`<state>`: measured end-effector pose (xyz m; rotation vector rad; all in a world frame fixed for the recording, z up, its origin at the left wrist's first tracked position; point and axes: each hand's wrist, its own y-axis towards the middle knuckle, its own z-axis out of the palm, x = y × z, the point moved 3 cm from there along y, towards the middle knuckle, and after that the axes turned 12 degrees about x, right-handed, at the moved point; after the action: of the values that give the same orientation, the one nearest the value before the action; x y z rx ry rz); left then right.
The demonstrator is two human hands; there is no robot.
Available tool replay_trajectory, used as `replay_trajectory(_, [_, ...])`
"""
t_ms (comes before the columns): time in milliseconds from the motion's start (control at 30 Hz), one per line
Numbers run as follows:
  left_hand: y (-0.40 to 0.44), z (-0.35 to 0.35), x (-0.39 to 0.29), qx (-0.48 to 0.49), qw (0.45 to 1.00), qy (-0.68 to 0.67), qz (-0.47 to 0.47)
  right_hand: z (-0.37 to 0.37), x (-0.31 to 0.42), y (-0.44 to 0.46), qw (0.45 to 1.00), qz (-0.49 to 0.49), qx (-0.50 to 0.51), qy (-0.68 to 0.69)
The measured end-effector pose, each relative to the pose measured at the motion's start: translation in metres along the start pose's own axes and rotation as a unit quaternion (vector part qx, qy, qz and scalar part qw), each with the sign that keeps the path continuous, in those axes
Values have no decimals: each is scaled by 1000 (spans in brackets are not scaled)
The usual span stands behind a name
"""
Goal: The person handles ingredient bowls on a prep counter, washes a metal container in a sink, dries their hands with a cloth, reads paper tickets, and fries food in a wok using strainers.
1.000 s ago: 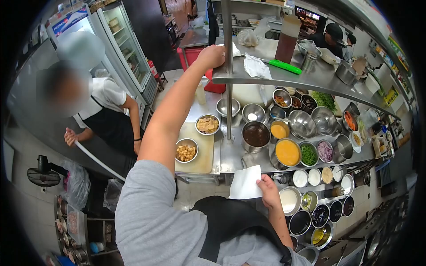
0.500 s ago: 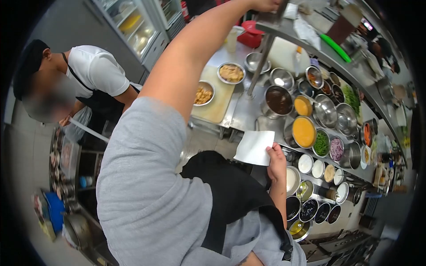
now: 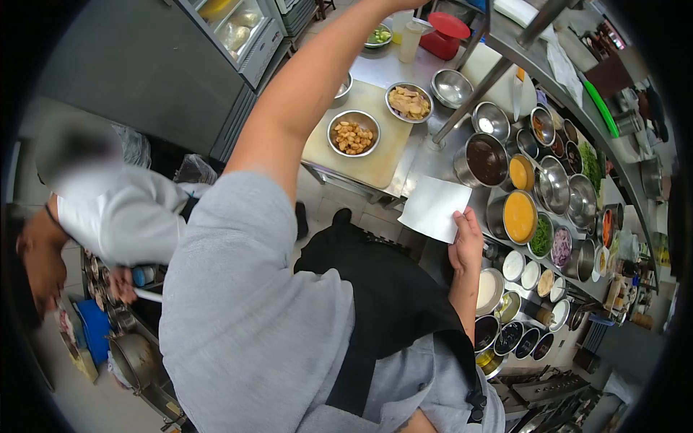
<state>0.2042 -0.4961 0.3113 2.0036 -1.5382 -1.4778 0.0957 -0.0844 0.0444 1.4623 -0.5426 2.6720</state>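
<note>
My right hand (image 3: pixel 465 234) grips the edge of a white sheet of paper (image 3: pixel 434 208), fingers closed on it, above the gap beside the steel counter. My left arm stretches up to the top edge, where only a sliver of my left hand (image 3: pixel 406 3) shows; its fingers are cut off. Below that arm, a cutting board (image 3: pixel 382 167) carries a steel bowl of brown chunks (image 3: pixel 354 137). At the board's edge sits a bowl of pale yellowish pieces (image 3: pixel 409 102). Nearest the paper are a pot of dark sauce (image 3: pixel 485 157) and a container of orange sauce (image 3: pixel 518 216).
A co-worker in a white shirt (image 3: pixel 126 216) bends at the left, near a fridge (image 3: pixel 242 43). A red scale (image 3: pixel 442 36) stands at the back. An overhead shelf (image 3: pixel 563 68) and its post cross the right side. Bowls of chopped greens (image 3: pixel 541 237) and onion (image 3: pixel 561 245) line the counter.
My view has shifted, so the counter sits farther right and more of the board shows. My left hand has slipped mostly out of frame. The co-worker has bent lower. The paper stays in my right hand.
</note>
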Motion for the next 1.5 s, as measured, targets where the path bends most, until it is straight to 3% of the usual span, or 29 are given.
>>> replay_trajectory(33, [-35,-14,20,-13,998,-53,-22,3,-2,5,1000,-4,2,3])
replay_trajectory(100, [-127,-51,88,-63,969,201,-131,16,-5,19,1000,-7,6,6])
replay_trajectory(167, [-231,-75,183,-85,892,231,-379,32,-8,33,1000,0,6,4])
replay_trajectory(200, [-277,-77,220,-6,824,280,-492,38,-10,43,1000,1,5,3])
replay_trajectory(267, [-339,-67,267,47,773,200,-601,49,-15,66,1000,8,-1,-25])
replay_trajectory(367, [-356,-46,266,84,755,134,-636,73,-11,101,998,17,-13,-58])
replay_trajectory(433, [-364,-35,273,71,801,135,-579,95,-7,122,996,7,-12,-85])
replay_trajectory(533, [-373,-45,255,85,787,137,-596,122,6,152,974,-124,-43,-183])
replay_trajectory(700, [-436,-56,216,85,775,90,-619,190,19,179,920,-209,-78,-321])
replay_trajectory(767, [-448,-61,208,95,768,58,-631,236,17,186,764,-368,-81,-525])
replay_trajectory(833, [-435,-77,174,42,758,75,-647,263,-11,215,656,-481,-9,-581])
replay_trajectory(900, [-436,-87,168,10,785,91,-613,288,-53,240,630,-475,79,-609])
replay_trajectory(1067, [-422,-99,154,-72,852,73,-513,290,-154,276,534,-282,230,-763])
replay_trajectory(1167, [-416,-99,156,-53,886,116,-445,288,-159,275,546,-284,226,-755])
replay_trajectory(1233, [-404,-101,153,-38,924,175,-338,287,-157,275,556,-268,239,-750])
replay_trajectory(1267, [-397,-102,153,-36,925,172,-337,287,-155,274,565,-255,250,-744])
replay_trajectory(1333, [-377,-97,153,101,949,207,-217,288,-152,274,580,-254,249,-733])
replay_trajectory(1367, [-371,-96,158,104,949,205,-214,288,-152,273,595,-252,251,-720])
replay_trajectory(1433, [-358,-79,168,349,901,217,-140,287,-151,270,588,-251,248,-728])
replay_trajectory(1500, [-345,-73,177,399,880,224,-125,285,-150,266,580,-251,244,-736])
